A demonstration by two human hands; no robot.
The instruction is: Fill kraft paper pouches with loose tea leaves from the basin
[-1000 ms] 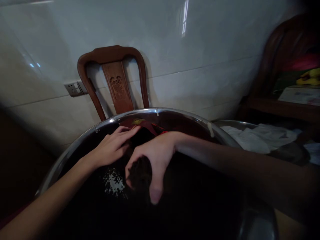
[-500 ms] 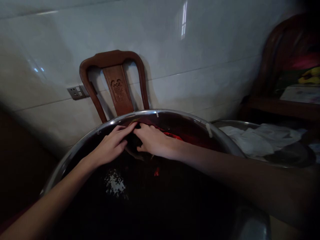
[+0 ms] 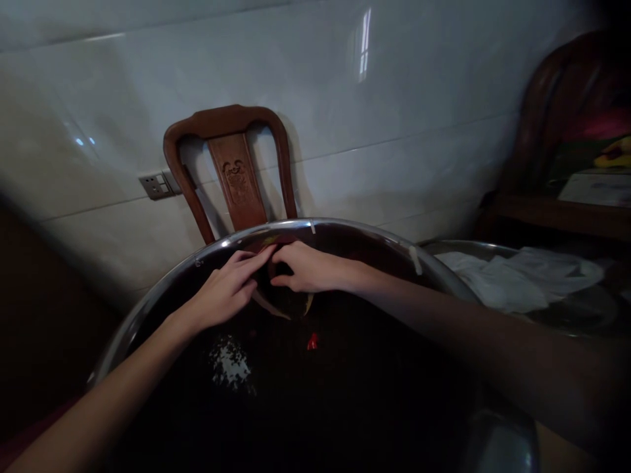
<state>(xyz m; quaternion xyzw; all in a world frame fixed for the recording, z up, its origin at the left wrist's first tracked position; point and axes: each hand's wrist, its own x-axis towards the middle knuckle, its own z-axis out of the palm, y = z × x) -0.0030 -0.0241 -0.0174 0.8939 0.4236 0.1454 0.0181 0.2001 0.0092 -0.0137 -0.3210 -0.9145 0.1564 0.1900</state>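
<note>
A large round metal basin (image 3: 355, 230) with a very dark inside fills the lower view. Near its far rim, my left hand (image 3: 229, 289) reaches in with the index finger stretched and the others bent. Beside it, my right hand (image 3: 308, 266) curls, thumb and fingers pinched towards the left fingertips. A dark reddish edge of something (image 3: 279, 241) shows at the fingertips; its kind is hidden in the gloom. Pale curved lines run in the dark just below the hands. Closer to me lies a small bright red piece (image 3: 312, 341), apart from both hands.
A carved wooden chair (image 3: 236, 171) stands behind the basin, against the tiled wall (image 3: 394, 98) with a socket (image 3: 156, 185). At right are a white plastic bag (image 3: 513, 276) on a metal tray and another wooden chair (image 3: 552, 98) bearing a pale box (image 3: 599, 187).
My right hand has shifted slightly up and tightened its curl at the far rim. The bright red strip behind my right wrist no longer shows. My left hand has barely moved.
</note>
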